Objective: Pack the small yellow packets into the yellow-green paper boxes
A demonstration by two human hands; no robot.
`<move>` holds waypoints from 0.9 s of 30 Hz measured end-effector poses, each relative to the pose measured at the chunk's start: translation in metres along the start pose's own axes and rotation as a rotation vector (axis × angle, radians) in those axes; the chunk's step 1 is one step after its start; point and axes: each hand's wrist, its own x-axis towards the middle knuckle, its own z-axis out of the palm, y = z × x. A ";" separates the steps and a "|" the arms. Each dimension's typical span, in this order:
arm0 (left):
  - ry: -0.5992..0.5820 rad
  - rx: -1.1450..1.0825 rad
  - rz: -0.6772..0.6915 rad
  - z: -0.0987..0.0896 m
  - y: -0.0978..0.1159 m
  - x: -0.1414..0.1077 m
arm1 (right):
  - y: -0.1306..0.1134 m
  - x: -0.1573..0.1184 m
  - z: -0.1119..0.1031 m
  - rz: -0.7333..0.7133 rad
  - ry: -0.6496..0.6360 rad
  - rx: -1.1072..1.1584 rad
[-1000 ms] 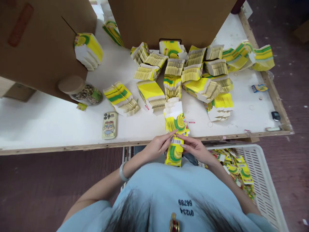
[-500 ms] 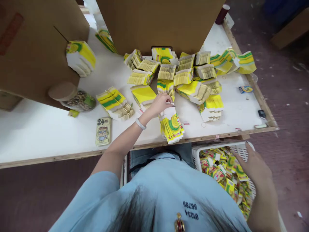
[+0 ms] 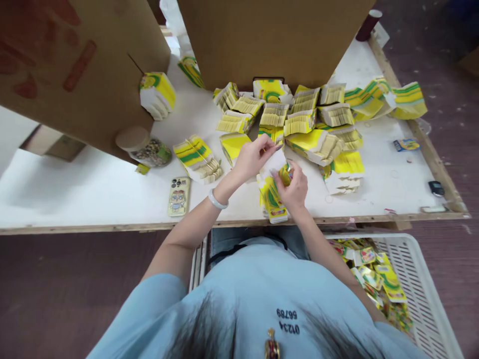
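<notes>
My left hand, with a pale bangle on its wrist, is closed in a pinch at the upper edge of a small yellow carton whose white end faces up. From the other side my right hand grips the same carton low down, thumb in front and fingers behind. Beneath the hands lies a fanned stack of flat yellow-and-green cartons at the table's front edge. Several more bundles of flat cartons lie just beyond. The fingers partly hide the held carton.
Tall cardboard boxes stand at the back and left of the white table. A lidded jar and a phone are on the left. A white basket with many yellow packets sits below the table's right front edge.
My right hand has come up from the basket to the stack and now grips a carton together with my left hand. The view has shifted left, so things appear farther right.
</notes>
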 end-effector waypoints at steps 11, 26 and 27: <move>0.072 -0.225 -0.141 0.016 -0.037 0.007 | 0.008 0.014 0.021 -0.013 -0.077 -0.295; 0.122 -0.151 0.033 0.026 0.010 -0.066 | -0.028 0.022 0.006 0.227 0.103 0.424; 0.041 -0.258 0.015 0.032 0.018 -0.076 | -0.036 0.019 0.002 0.229 0.088 0.527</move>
